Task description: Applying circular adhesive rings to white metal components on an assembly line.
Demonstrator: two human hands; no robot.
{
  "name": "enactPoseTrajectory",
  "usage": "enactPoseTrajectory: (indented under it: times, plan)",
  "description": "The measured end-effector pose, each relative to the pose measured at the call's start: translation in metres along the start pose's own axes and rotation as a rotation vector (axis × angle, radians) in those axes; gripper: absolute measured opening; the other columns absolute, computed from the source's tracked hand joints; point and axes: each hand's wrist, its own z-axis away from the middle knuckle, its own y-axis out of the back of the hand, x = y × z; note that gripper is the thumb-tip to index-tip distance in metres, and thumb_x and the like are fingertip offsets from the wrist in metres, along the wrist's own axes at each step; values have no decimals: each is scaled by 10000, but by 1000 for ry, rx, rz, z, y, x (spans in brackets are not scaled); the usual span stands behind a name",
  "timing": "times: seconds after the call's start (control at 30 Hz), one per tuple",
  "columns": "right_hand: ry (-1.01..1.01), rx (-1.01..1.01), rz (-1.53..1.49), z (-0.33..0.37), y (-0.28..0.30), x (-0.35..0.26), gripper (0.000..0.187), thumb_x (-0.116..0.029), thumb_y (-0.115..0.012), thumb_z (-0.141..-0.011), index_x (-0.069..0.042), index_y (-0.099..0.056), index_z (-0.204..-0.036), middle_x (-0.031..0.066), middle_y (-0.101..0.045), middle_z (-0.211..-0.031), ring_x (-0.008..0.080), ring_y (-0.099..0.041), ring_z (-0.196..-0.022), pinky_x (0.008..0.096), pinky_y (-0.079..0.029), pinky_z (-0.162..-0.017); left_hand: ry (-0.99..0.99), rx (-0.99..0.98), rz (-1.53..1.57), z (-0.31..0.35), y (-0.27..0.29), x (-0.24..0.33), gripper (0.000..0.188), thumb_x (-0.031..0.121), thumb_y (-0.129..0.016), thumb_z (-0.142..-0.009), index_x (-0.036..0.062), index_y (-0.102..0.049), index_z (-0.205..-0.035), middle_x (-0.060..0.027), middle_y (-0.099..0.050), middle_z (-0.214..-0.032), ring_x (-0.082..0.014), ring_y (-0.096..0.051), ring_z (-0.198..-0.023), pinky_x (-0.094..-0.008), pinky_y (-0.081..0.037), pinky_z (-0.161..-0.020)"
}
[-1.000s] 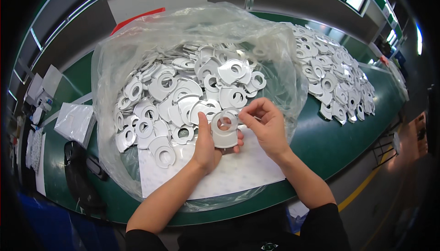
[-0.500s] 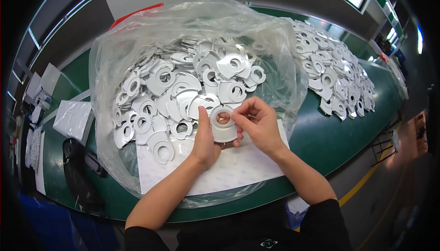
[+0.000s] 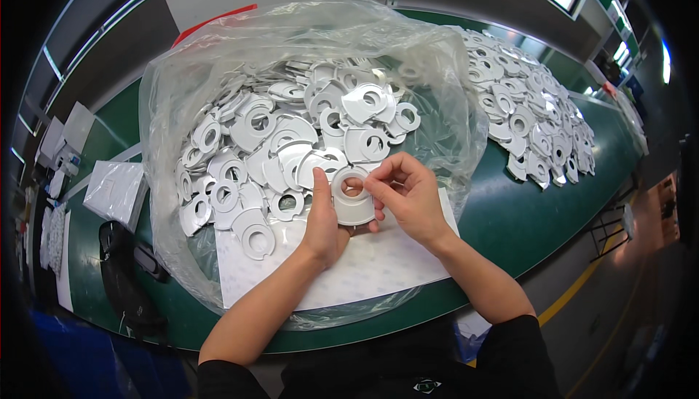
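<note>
Between my two hands is a white plastic ring-shaped part (image 3: 354,213) with a round hole and a wider, fan-like lower side. My left hand (image 3: 325,226) grips it from the left, thumb upright along its edge and fingers behind it. The thumb and forefinger of my right hand (image 3: 408,196) are pinched at its right rim, beside the hole. Whether something small sits in that pinch cannot be seen. Just beyond my hands lies a heap of similar white parts (image 3: 280,135) in a large clear plastic bag (image 3: 167,100). Below my hands is a white sheet (image 3: 378,268).
A second pile of white parts (image 3: 535,122) lies at the right on the green table (image 3: 524,224). At the left are a plastic-wrapped white packet (image 3: 115,189), a black pouch (image 3: 127,275) and a small dark object (image 3: 151,261). The table's curved edge runs near me.
The view has shifted very slightly. My hands keep the same hold on the white part, and nothing else has visibly moved.
</note>
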Motion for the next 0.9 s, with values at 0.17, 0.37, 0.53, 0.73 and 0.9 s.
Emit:
enactPoseTrajectory:
  times: [0.17,0.37,0.53,0.73,0.9]
  plan:
    - [22,-3,5,0,-1,2,126,-29,-642,-828,4,-524,-857,53,-587,-748,63,-535,-527,199,-459,-440,2,-7,-3,0,1,0,727,693,-97,-888,114,-514,-1027,-67,-586,-848,-163,-584,-731,-304,-480,-579]
    - [69,6,73,2,-3,-1,113,-24,-641,-824,9,-534,-841,58,-591,-746,62,-536,-525,210,-472,-410,8,11,2,0,1,0,677,687,-96,-892,135,-479,-975,-63,-577,-884,-169,-582,-740,-310,-482,-582]
    - [134,28,263,3,-2,1,111,-23,-657,-795,1,-558,-840,57,-605,-760,96,-562,-571,240,-472,-468,0,37,-26,0,3,-2,449,503,-301,-961,101,-501,-982,-75,-593,-850,-167,-595,-707,-300,-500,-590]
    - [532,98,627,0,3,8,152,13,-622,-717,-23,-601,-864,91,-597,-777,224,-594,-694,313,-486,-593,-8,115,-20,1,-3,1,203,173,-428,-904,85,-436,-1086,-84,-587,-895,-177,-596,-677,-320,-522,-575]
    - [574,100,876,7,2,4,280,37,-604,-648,-37,-628,-917,91,-602,-812,249,-594,-741,341,-496,-666,-26,85,-31,1,-1,3,258,162,-412,-898,93,-403,-1147,-89,-582,-916,-178,-597,-717,-317,-519,-568]
